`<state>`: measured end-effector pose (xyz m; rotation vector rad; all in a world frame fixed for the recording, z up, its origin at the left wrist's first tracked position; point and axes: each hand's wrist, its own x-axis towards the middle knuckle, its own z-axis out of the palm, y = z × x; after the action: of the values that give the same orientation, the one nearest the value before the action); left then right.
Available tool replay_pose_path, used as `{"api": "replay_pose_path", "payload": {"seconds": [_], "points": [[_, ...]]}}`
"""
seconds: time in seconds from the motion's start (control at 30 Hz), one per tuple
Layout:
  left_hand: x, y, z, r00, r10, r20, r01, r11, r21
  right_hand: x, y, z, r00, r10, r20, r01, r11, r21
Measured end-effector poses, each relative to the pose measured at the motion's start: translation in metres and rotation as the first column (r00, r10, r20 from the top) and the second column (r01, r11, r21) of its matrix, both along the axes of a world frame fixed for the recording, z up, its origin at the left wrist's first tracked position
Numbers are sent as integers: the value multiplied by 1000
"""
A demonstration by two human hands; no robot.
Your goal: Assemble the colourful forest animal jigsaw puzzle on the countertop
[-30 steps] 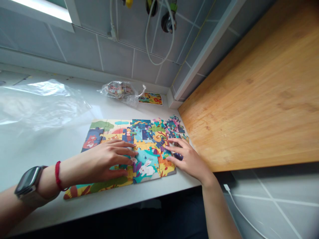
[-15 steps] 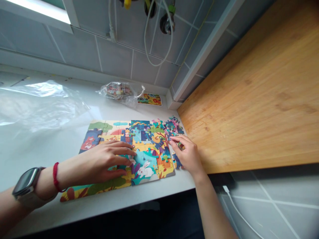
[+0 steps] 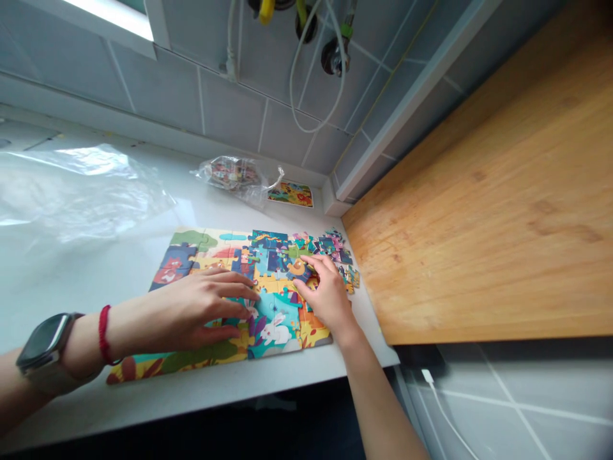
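A colourful jigsaw puzzle point(image 3: 278, 332) with animal pictures lies on the white counter, its joined part under both hands. My left hand point(image 3: 205, 313) rests flat on its middle, palm down, fingers stretched and slightly apart; a watch and a red bracelet are on that arm. Toward the puzzle's right side, my right hand point(image 3: 328, 291) has thumb and forefinger closed on the edges of a puzzle piece point(image 3: 297, 268) with an orange curl on dark blue. Loose puzzle pieces point(image 3: 335, 243) lie heaped beyond the right hand; some lie partly behind it.
At the back are a clear bag of pieces point(image 3: 234, 172) and a small picture card point(image 3: 291, 193). A large crumpled plastic bag point(image 3: 90, 191) spreads over the left side. A wooden board point(image 3: 479, 243) borders the right; a tiled wall point(image 3: 234, 115) stands behind.
My right hand has moved left from the loose pieces onto the puzzle, at the orange-curl piece. My left hand stays put on the puzzle. The view has shifted slightly.
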<state>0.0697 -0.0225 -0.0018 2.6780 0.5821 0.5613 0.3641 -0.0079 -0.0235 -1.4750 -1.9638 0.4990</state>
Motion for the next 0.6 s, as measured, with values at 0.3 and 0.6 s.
{"api": "replay_pose_path", "payload": {"seconds": [0.3,0.6], "points": [[0,-1,7,1000,-7,-22,7,1000,-3,0,1,-3,986,-41,-164,51,997,61],[-16,15,2,994,92,54,-93,996,4,7,1,-9,868,-135,-477,146,989,-15]]}}
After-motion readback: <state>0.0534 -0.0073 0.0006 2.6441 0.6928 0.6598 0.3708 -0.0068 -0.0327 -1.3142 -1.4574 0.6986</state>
